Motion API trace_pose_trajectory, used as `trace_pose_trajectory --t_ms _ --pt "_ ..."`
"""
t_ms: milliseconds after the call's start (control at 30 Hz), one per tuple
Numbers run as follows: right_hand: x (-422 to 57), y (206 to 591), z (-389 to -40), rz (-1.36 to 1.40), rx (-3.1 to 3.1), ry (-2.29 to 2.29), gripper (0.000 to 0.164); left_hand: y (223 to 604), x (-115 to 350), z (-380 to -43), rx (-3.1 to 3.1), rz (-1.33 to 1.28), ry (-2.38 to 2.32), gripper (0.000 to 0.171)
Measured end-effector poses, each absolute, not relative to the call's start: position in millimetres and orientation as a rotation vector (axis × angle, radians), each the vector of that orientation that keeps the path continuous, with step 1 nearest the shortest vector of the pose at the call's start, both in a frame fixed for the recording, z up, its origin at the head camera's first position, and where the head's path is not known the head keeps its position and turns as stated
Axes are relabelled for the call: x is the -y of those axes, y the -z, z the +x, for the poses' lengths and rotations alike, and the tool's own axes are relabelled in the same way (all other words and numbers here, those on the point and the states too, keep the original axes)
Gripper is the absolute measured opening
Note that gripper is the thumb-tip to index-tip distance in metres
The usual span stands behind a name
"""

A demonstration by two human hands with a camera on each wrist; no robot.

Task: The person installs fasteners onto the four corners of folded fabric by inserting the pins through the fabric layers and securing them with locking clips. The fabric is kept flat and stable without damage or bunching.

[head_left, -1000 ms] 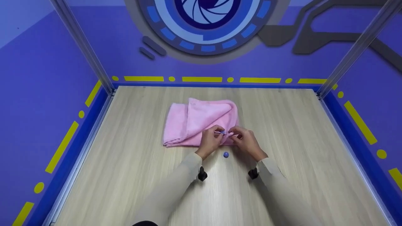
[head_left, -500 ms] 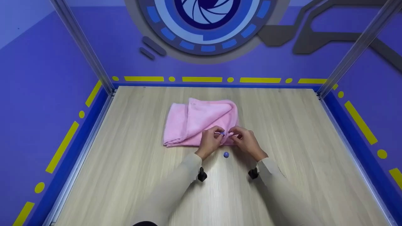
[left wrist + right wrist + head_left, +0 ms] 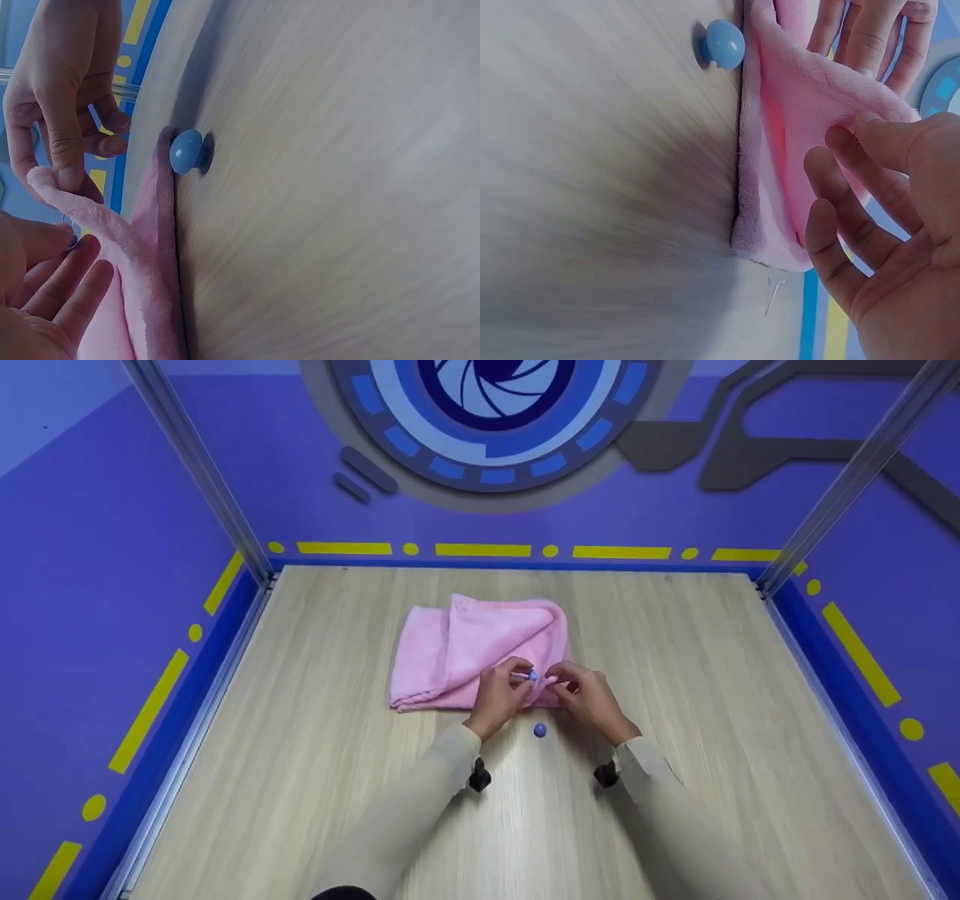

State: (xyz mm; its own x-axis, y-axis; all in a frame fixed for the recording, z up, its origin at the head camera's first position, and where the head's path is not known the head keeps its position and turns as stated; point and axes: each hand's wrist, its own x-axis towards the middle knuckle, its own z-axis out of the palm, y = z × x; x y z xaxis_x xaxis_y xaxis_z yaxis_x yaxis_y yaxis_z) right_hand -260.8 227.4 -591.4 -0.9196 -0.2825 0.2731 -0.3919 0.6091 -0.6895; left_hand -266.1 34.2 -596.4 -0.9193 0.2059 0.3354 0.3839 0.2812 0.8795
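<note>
A folded pink plush cloth [image 3: 495,634] lies on the table. My left hand [image 3: 498,699] pinches a small blue piece [image 3: 532,676] with a thin pale shaft like a pin's, close to the cloth's raised edge. Fingers hide most of that piece; only a bit of blue shows in the left wrist view. Between thumb and fingertip, my right hand [image 3: 592,701] pinches a lifted fold of the cloth [image 3: 840,82], its other fingers loosely bent. In front of the cloth, a blue mushroom-shaped knob [image 3: 186,152] stands on the table.
Pale wood-grain table [image 3: 675,660] surrounds the cloth on all sides. Blue printed panels [image 3: 480,525] with yellow dashes wall in the back and both sides, with metal posts [image 3: 240,532] at the rear corners.
My left hand has shifted slightly left, and the small blue piece in it has turned a little. The right hand, the cloth and the knob look the same.
</note>
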Motion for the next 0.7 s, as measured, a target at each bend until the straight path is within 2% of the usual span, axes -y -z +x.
trace_pose_trajectory --t_ms 400,700 --pt "-227.4 587.9 -257.7 0.542 2.701 -1.308 0.04 596.5 -33.1 -268.3 2.404 -0.533 1.565 0.01" --pt "-226.4 586.3 -257.2 0.545 2.651 -1.286 0.042 595.0 -36.0 -265.0 2.413 -0.594 1.471 0.013"
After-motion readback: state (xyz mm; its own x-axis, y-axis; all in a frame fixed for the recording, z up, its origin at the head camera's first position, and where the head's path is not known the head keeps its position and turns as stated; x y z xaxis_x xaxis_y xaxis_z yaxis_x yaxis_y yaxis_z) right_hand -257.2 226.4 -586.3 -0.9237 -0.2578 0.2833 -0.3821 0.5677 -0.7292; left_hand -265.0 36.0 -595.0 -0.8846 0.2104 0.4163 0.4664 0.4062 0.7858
